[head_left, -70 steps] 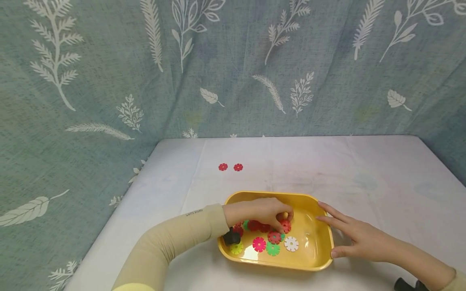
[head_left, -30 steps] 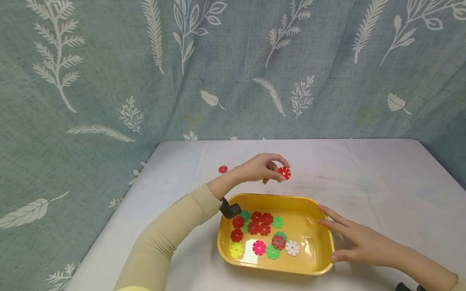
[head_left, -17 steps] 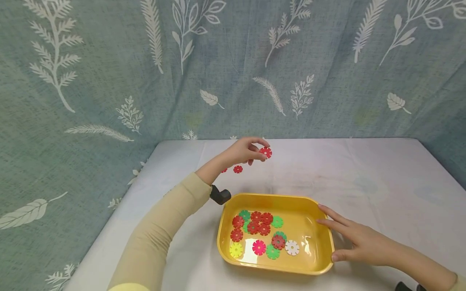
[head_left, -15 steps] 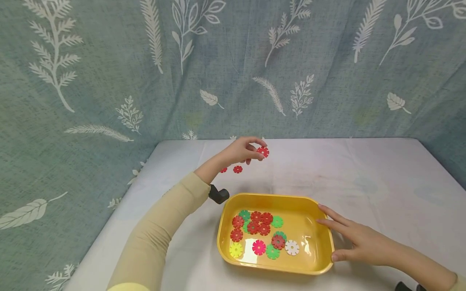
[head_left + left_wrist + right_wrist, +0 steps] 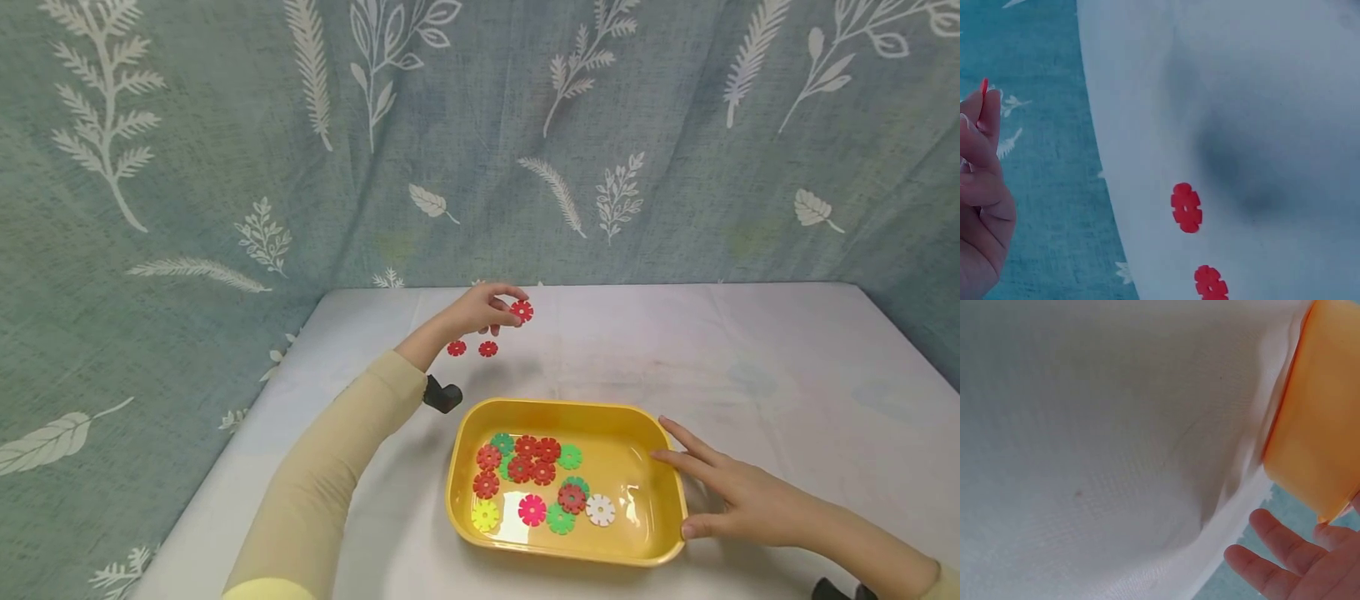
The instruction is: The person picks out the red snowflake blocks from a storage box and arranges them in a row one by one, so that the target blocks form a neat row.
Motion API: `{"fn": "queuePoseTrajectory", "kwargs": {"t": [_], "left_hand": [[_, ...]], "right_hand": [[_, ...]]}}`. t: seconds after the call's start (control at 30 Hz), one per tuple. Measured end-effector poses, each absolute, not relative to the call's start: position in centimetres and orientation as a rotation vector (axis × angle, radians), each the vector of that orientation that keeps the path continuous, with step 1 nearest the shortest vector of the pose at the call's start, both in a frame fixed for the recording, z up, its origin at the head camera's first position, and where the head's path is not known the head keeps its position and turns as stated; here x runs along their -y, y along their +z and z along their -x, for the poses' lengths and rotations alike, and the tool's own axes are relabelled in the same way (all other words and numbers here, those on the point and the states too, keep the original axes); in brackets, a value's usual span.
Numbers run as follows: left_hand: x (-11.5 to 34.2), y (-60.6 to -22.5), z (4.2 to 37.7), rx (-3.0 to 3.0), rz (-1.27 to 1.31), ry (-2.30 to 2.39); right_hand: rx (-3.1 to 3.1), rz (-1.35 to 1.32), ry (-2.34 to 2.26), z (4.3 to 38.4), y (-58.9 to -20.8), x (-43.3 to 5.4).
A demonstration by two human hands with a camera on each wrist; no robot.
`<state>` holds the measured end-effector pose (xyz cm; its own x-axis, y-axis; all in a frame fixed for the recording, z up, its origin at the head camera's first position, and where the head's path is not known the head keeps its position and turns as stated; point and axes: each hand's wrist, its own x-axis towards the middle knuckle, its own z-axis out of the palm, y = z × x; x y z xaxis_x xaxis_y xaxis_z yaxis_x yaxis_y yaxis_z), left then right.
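Observation:
Between thumb and fingertips, my left hand [image 5: 482,310] pinches a red interlocking disc [image 5: 522,312], raised over the far side of the table. The left wrist view shows that disc [image 5: 984,87] edge-on. Two more red discs lie side by side on the white cloth below the hand, one at the left [image 5: 457,347] and one at the right [image 5: 488,348]. My right hand [image 5: 731,496] rests on the right end of a yellow tray [image 5: 558,550], fingers spread and nearly straight at its rim, thumb against the near corner.
In the tray's left and middle lie several discs: red ones [image 5: 486,484], green ones [image 5: 561,518], a yellow one [image 5: 486,515], a pink one [image 5: 532,510] and a white one [image 5: 601,510]. A patterned blue-green curtain [image 5: 480,167] hangs behind the white-covered table [image 5: 787,367].
My left hand has taken a red disc out of the tray and carried it away to the far side, then leftward toward the two red discs. The right hand has stayed at the rim.

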<state>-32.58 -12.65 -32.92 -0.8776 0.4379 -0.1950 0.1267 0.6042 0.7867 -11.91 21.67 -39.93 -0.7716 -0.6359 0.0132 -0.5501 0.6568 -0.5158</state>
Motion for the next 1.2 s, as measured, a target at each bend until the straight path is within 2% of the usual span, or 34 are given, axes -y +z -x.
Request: {"fn": "queuePoseTrajectory", "kwargs": {"t": [0.9, 1.2], "left_hand": [[12.8, -38.6, 34.5, -2.481, -0.347, 1.074], [12.8, -40.3, 35.1, -2.499, -0.394, 1.000]], "right_hand": [[-2.749, 0.984, -0.725, 12.0, -40.3, -21.9], [-2.720, 0.955, -0.747, 12.1, -40.2, -21.9]]}}
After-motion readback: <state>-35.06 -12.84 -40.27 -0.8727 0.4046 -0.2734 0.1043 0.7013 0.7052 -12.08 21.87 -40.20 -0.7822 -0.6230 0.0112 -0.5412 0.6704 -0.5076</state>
